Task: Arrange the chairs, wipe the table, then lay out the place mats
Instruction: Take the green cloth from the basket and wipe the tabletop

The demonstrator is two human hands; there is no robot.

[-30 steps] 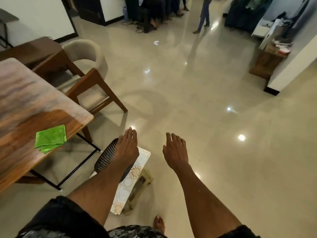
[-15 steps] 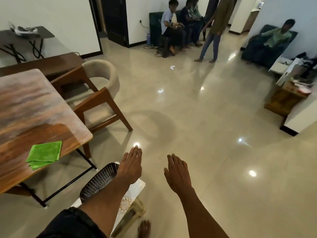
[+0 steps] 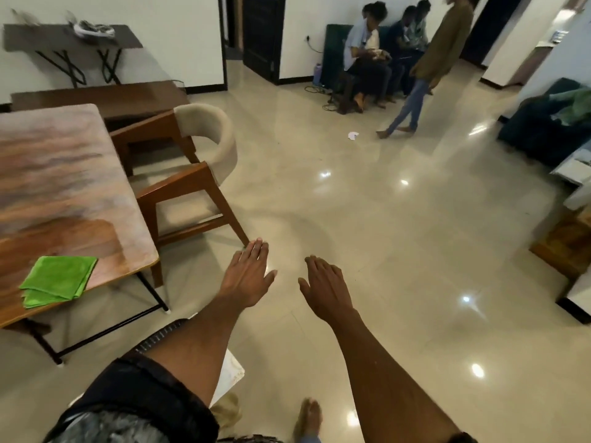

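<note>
Both hands, left hand point(image 3: 248, 276) and right hand point(image 3: 323, 287), empty and spread; armchair point(image 3: 188, 174) ahead-left of them should be gripped by both armrests and slid squarely under the worktop point(image 3: 64, 193).

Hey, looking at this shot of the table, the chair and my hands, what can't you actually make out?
All in the head view:
- Place mats: mostly hidden behind the left forearm, so their count is unclear.
- Table: its left side is cut off by the frame edge.
- Chair: its front is tucked behind the table.
- Items on the side table: blurred and too small to identify.
- Left hand and right hand: open, holding nothing.
</note>
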